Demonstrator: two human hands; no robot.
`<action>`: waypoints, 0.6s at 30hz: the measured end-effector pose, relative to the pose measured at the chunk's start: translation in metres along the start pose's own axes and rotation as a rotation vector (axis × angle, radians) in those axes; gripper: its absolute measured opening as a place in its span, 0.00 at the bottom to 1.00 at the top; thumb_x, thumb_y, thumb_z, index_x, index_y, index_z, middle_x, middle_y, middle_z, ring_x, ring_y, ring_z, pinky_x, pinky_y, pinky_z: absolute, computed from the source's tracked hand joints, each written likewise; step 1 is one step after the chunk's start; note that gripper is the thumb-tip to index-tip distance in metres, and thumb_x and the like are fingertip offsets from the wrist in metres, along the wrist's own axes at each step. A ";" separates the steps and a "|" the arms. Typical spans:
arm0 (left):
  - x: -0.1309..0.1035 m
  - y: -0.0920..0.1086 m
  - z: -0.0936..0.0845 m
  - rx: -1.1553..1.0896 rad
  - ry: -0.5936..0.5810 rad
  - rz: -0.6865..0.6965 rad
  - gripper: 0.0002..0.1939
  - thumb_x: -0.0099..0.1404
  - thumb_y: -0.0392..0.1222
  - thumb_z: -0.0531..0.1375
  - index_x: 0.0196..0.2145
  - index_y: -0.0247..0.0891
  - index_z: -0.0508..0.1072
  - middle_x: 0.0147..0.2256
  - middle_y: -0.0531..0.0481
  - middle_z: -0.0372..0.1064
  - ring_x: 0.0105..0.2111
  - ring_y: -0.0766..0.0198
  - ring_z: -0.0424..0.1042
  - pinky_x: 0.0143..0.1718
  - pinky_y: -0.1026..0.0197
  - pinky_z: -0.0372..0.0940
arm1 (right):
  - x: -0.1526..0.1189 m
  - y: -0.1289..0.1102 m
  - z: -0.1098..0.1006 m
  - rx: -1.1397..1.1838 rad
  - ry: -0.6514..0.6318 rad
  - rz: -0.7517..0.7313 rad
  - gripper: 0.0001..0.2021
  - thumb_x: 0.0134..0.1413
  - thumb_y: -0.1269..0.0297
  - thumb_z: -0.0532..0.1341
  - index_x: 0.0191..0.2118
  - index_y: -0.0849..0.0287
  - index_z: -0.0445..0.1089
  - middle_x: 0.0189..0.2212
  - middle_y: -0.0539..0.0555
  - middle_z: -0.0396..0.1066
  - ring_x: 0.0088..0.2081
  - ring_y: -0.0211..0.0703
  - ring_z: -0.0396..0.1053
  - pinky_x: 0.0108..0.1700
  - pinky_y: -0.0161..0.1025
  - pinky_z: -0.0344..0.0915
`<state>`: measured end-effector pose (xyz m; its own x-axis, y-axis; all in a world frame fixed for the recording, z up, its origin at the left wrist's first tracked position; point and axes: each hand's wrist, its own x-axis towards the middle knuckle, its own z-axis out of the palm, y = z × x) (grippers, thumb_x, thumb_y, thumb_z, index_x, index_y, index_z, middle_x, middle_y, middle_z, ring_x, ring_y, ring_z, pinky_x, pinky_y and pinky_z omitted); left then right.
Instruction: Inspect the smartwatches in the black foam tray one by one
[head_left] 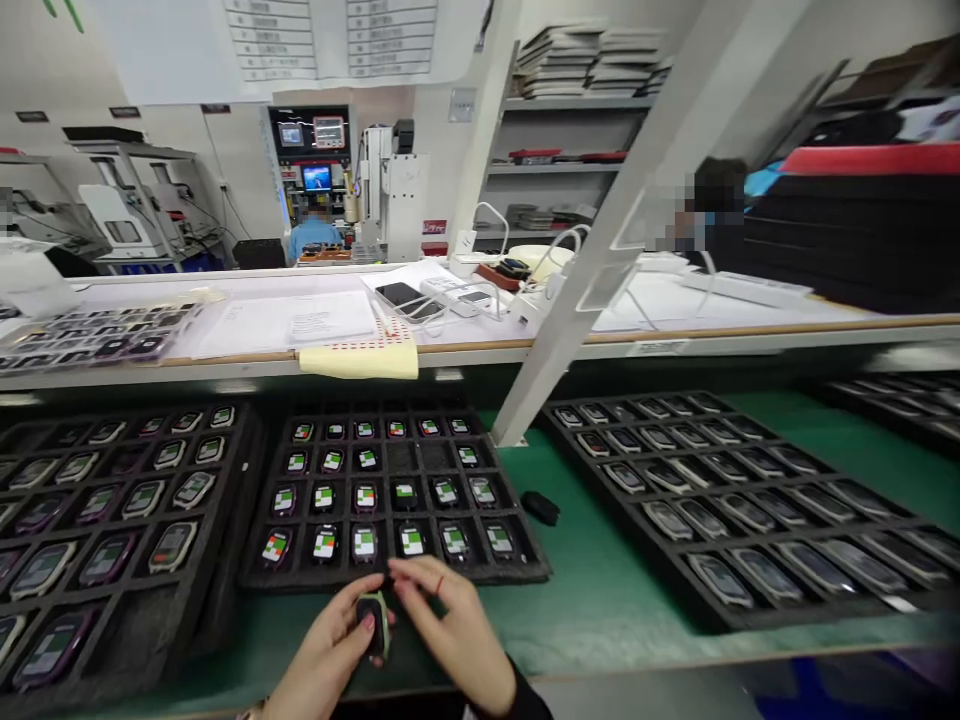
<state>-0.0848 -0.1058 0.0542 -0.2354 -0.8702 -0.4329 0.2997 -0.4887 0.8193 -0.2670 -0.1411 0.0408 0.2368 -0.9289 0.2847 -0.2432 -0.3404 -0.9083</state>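
Note:
My left hand (330,645) grips a smartwatch (381,620) with a pale green frame and a dark face, thumb across its front. It is held tilted at the bench's front edge. Just right of it, my right hand (450,620) has thumb and forefinger drawn together near the watch's upper side. A small dark bit shows at those fingertips, too small to name. Beyond both hands lies a black foam tray (480,575) of smartwatches, most with lit green-and-white screens and some with orange patches. Two pockets in its second row from the back hold no watch.
Stacked foam trays (225,560) of watches stand at left, another watch tray (675,590) at right. A small black object (540,508) lies on the green mat (592,570). A slanted metal post (555,350) rises beside the middle tray. The shelf above bears a phone (409,300), papers and cables.

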 end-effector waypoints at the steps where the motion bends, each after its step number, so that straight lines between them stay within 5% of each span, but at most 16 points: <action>1: 0.003 -0.002 0.002 0.048 -0.019 0.000 0.32 0.57 0.56 0.67 0.56 0.41 0.68 0.44 0.43 0.72 0.42 0.61 0.68 0.40 0.63 0.64 | 0.001 0.008 -0.019 -0.054 0.107 0.001 0.12 0.66 0.60 0.56 0.48 0.52 0.75 0.41 0.53 0.73 0.43 0.43 0.71 0.46 0.38 0.68; 5: 0.017 -0.021 0.000 0.176 -0.015 0.044 0.35 0.54 0.61 0.66 0.52 0.38 0.66 0.43 0.39 0.72 0.44 0.55 0.69 0.40 0.59 0.67 | 0.010 0.063 -0.116 -0.440 0.537 0.120 0.23 0.63 0.48 0.50 0.46 0.61 0.74 0.45 0.60 0.72 0.47 0.50 0.70 0.52 0.45 0.67; 9: 0.023 -0.038 -0.010 0.157 0.088 0.133 0.36 0.52 0.63 0.67 0.51 0.37 0.66 0.42 0.38 0.72 0.45 0.50 0.71 0.39 0.56 0.69 | 0.017 0.122 -0.180 -0.606 0.717 0.246 0.35 0.53 0.42 0.49 0.45 0.75 0.72 0.46 0.78 0.67 0.51 0.70 0.64 0.55 0.65 0.58; 13: 0.019 -0.035 -0.008 0.112 0.162 0.140 0.37 0.51 0.61 0.68 0.52 0.38 0.66 0.44 0.39 0.72 0.43 0.53 0.72 0.40 0.58 0.69 | 0.021 0.152 -0.178 -0.663 0.621 0.209 0.28 0.53 0.47 0.50 0.41 0.68 0.74 0.50 0.72 0.66 0.55 0.65 0.61 0.60 0.60 0.55; 18: 0.016 -0.026 0.005 0.072 0.240 0.144 0.39 0.48 0.62 0.70 0.51 0.39 0.67 0.44 0.41 0.73 0.45 0.52 0.71 0.40 0.60 0.70 | 0.020 0.153 -0.164 -0.652 0.520 0.145 0.23 0.58 0.48 0.52 0.40 0.64 0.75 0.47 0.66 0.69 0.52 0.58 0.64 0.58 0.54 0.59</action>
<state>-0.1013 -0.1063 0.0279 0.0327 -0.9247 -0.3793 0.2463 -0.3603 0.8997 -0.4532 -0.2361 -0.0423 -0.2633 -0.8642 0.4287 -0.7697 -0.0798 -0.6334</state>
